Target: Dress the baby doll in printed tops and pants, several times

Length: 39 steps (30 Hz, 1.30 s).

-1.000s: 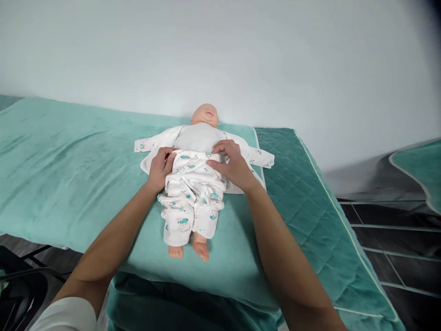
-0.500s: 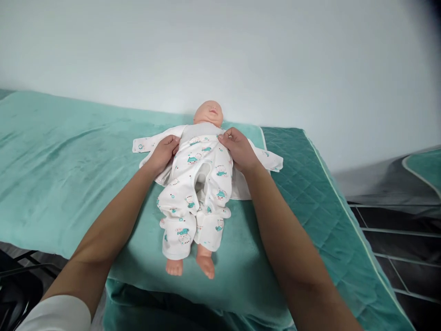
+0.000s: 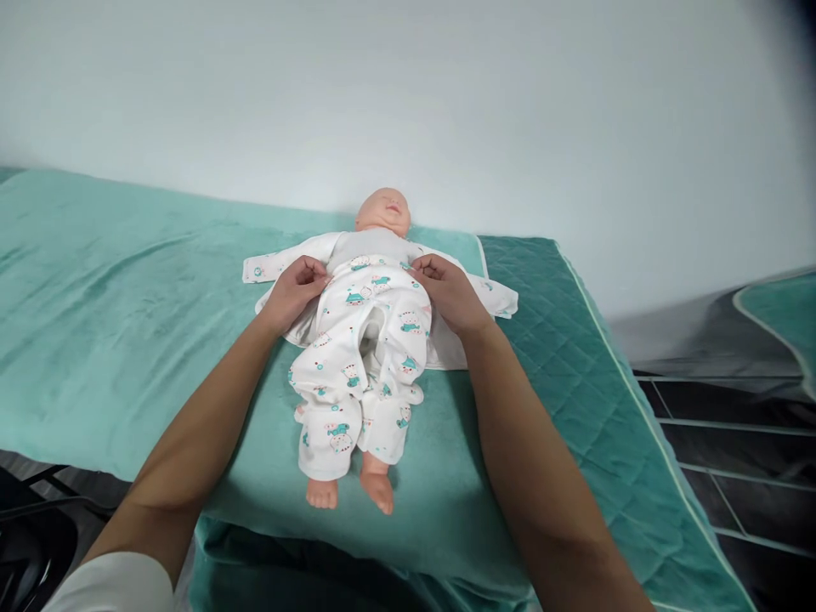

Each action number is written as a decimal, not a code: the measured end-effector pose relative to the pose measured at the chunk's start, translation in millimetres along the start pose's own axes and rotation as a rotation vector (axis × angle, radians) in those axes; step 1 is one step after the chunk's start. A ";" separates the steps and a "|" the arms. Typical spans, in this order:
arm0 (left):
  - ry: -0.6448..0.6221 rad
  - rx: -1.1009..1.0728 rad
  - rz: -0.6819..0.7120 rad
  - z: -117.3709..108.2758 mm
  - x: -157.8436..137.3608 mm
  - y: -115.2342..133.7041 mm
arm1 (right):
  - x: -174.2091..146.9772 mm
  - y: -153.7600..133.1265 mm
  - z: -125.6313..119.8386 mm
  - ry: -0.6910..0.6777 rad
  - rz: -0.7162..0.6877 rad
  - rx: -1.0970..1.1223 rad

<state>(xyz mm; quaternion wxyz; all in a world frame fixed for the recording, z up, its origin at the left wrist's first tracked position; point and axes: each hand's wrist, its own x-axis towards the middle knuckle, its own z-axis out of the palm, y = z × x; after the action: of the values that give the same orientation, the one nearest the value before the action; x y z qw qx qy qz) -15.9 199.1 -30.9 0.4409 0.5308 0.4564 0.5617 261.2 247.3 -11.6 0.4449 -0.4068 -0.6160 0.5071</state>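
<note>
A baby doll (image 3: 384,211) lies on its back, head away from me and bare feet towards me. It wears white printed baby pants (image 3: 357,365) with a split crotch, pulled up over its belly. Under its torso a white baby shirt (image 3: 494,293) is spread open, sleeves out to both sides. My left hand (image 3: 297,293) pinches the pants at the waistband's left edge. At the right edge of the waistband my right hand (image 3: 446,289) also has thumb and fingers closed on the cloth.
A light green blanket (image 3: 127,314) covers the bed beneath the doll. To the right lies a darker quilted cover (image 3: 561,340). A white wall (image 3: 408,102) rises behind, and metal bars (image 3: 733,425) run over dark floor at the right.
Both hands have moved slightly down towards the doll's feet along the waistband sides, fingers still at the cloth. The pants' top edge sits a little lower. The view has shifted slightly.
</note>
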 end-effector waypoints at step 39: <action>0.126 0.290 0.041 19.9 28.3 -5.0 | 24.1 30.3 15.8 0.339 -0.134 -0.182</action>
<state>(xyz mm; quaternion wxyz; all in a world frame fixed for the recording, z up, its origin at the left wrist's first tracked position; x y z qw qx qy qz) 2.7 228.6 -29.9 0.3186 0.5617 0.5485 0.5312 241.0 270.8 -39.7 0.5365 -0.4828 -0.6013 0.3428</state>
